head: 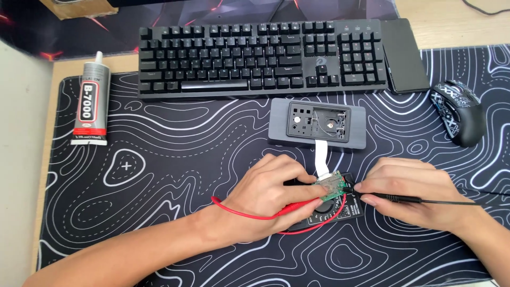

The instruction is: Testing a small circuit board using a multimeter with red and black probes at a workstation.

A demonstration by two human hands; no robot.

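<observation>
Grey-labelled glue tube [91,101] far left, hands probing green circuit board [330,186]

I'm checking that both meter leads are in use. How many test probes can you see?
2. The red probe lies under the left hand, its tip at the small green circuit board. The black probe is in the right hand, pointing at the same board.

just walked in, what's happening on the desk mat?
A person holds a red probe in the left hand and a black probe in the right hand, both tips at a small green circuit board. The board sits over a black multimeter, and a white ribbon cable joins it to an opened grey case below the keyboard.
</observation>
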